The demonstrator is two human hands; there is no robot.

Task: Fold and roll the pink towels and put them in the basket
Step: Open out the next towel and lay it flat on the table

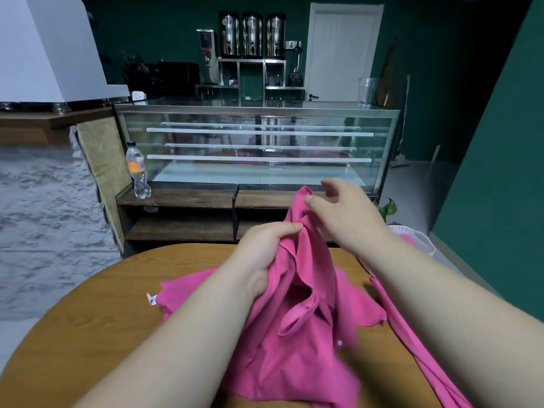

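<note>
Grip: our left hand (265, 245) clutches a fold of the crumpled bright-pink cloth towel (306, 304).
Above grip: right hand (344, 216) touches its peak; pinch unclear.
Below grip: it drapes onto the round wooden table (88, 319).
Tip: we find two corners, then spread flat.

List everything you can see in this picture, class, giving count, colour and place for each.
Held towel: one, pink, raised over the table.
Other towels: at least two, pink, lying on the table.
Table: one, brown wood, foreground.
Basket: one, white, right, behind the forearm.
Bottle: one, clear, orange label, left shelf.
Display case: one, glass, behind table.
Urns: three, silver, back wall.
Door: one, white, back wall.
Left hand: one, grips held towel.
Right hand: one, at towel's top, grip blurred.
</note>
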